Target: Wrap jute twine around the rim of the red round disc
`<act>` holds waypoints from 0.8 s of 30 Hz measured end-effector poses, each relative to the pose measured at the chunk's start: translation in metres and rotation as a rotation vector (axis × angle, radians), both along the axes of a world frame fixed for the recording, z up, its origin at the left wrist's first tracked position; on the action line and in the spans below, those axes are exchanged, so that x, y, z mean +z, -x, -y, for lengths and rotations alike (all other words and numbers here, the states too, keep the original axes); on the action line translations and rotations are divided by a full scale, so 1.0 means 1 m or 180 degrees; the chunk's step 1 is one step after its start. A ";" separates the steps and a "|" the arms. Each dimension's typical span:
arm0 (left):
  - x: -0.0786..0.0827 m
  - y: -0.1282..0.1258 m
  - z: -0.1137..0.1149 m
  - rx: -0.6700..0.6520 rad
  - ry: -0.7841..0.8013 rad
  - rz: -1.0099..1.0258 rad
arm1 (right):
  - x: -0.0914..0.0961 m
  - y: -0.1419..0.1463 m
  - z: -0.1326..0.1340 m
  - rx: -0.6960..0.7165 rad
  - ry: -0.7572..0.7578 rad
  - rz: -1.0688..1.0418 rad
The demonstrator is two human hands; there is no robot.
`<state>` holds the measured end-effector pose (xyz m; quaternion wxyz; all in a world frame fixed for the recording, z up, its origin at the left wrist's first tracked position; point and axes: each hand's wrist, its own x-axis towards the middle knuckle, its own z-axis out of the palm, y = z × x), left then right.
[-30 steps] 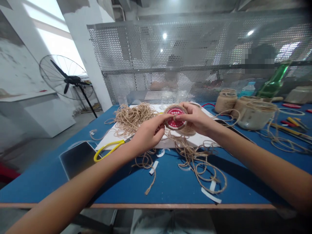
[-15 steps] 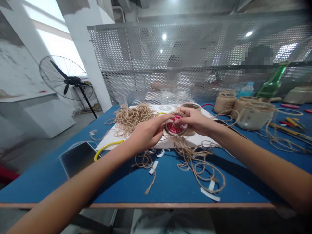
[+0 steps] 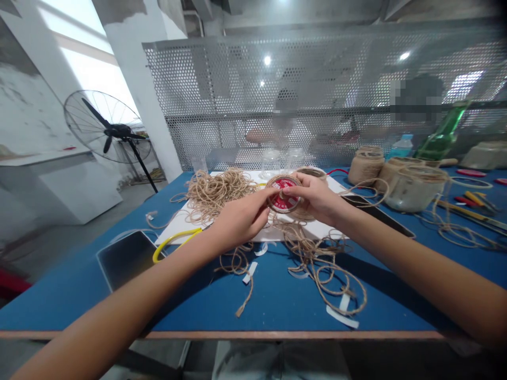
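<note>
A round item with a red printed face (image 3: 283,199) and a tan rim is held up over the white board; I cannot tell whether it is a tape roll or the end of a jar. My left hand (image 3: 245,216) grips its left side, fingers closed at the edge. My right hand (image 3: 312,195) holds the right side, with its thumb across the red face. Left of the hands lies a big heap of jute twine (image 3: 219,192). Below them, loose twine (image 3: 317,258) trails off the white board (image 3: 174,232) onto the blue table.
Two clear jars (image 3: 271,161) stand behind my hands. To the right are twine-wrapped jars (image 3: 415,187), a green bottle (image 3: 446,134) and tools (image 3: 473,199). A yellow handle (image 3: 174,240) and dark tablet (image 3: 125,258) lie left. A perforated screen (image 3: 233,95) closes the back.
The round item has shifted slightly left and up, and its face is turned differently. My right hand has moved a little left, showing more of the dark phone-like slab beside its forearm.
</note>
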<state>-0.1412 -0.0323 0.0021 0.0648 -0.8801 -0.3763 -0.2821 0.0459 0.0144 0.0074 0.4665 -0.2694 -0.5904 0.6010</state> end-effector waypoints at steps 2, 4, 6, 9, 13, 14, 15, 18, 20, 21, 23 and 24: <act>-0.001 0.000 -0.001 -0.0009 -0.0057 -0.0039 | 0.000 0.001 0.001 -0.0023 0.0086 -0.0063; -0.002 0.001 -0.001 0.0011 -0.0124 -0.0088 | 0.000 0.003 0.003 -0.0037 0.0186 -0.0123; -0.004 0.001 -0.002 0.0067 -0.0208 -0.0164 | 0.000 0.004 0.005 -0.0018 0.0233 -0.0188; -0.007 0.001 -0.003 0.0219 -0.0312 -0.0239 | 0.000 0.005 0.008 0.0040 0.0218 -0.0259; -0.006 0.000 -0.003 0.0163 -0.0198 0.0060 | 0.001 0.006 0.011 0.0126 0.0190 -0.0273; -0.005 0.000 -0.003 0.0098 -0.0108 0.0179 | 0.001 0.006 0.011 0.0159 0.0169 -0.0293; -0.003 -0.001 -0.002 0.0041 -0.0006 0.0298 | 0.000 0.006 0.011 0.0194 0.0145 -0.0314; 0.000 -0.002 0.000 -0.0049 0.0240 0.0575 | -0.002 0.005 0.009 0.0276 0.0097 -0.0275; 0.001 -0.002 0.000 -0.0073 0.0297 0.0656 | -0.004 0.003 0.005 0.0336 0.0066 -0.0095; 0.002 -0.002 0.001 -0.0078 0.0305 0.0673 | -0.004 0.001 0.003 0.0347 0.0015 0.0025; 0.004 -0.001 0.002 -0.0082 0.0317 0.0710 | -0.003 -0.002 0.000 0.0346 -0.0123 0.0271; 0.005 -0.001 0.002 -0.0086 0.0328 0.0738 | -0.002 -0.003 -0.002 0.0334 -0.0177 0.0372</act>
